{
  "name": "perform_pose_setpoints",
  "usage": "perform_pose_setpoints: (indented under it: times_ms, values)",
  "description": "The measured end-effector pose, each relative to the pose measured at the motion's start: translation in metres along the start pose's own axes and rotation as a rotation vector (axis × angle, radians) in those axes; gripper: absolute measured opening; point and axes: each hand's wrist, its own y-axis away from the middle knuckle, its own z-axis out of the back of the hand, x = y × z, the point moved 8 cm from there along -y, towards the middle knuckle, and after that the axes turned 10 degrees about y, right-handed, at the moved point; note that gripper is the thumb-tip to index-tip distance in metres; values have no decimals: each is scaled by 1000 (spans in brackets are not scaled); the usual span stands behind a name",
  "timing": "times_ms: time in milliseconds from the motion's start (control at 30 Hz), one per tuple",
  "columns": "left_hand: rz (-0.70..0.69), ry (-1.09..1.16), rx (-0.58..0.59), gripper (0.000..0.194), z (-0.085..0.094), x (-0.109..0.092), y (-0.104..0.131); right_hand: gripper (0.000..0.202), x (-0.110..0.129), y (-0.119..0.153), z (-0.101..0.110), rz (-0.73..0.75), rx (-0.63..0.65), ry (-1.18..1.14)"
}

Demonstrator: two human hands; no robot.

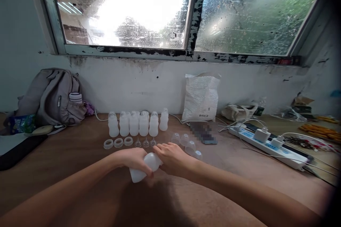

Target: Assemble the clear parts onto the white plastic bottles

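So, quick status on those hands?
Left hand and right hand both grip one white bottle, tilted. Loose rings, clear caps just beyond.

You have a grey backpack (52, 95) at the far left of the table (66, 156), with a white sack (200, 98) leaning on the wall under the window (186, 7). To your right lies a power strip (269, 145) with two chargers (262, 134) plugged in.

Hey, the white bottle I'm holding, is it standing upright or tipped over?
Tipped. The white bottle lies slanted between the left hand and right hand, flat base low toward the table, top hidden under the fingers.
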Motion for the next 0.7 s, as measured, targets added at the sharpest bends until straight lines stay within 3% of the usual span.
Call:
perform_pose_setpoints:
  times_ms: [100, 200, 300, 400, 567, 700]
  values:
    - [-96, -521, -367, 21, 16, -27, 9, 24, -5, -9, -11, -69, 42, -201]
    - [-208, -873, -563, 26, 5, -48, 20, 16, -3, -4, -35, -81, 293, -751]
    - [-327, -958, -562, 21, -14, -49, 26, 15, 12, 10, -55, -60, 536, -1212]
    - [-462, -1009, -537, 11, -24, -49, 29, 12, 30, 24, -64, -69, 634, -1509]
    - [-769, -946, -384, 24, -20, -65, 37, 12, 56, 38, -57, -111, 601, -1902]
    - [-803, -723, -255, 28, -5, -76, 38, 11, 64, 39, -48, -91, 553, -2027]
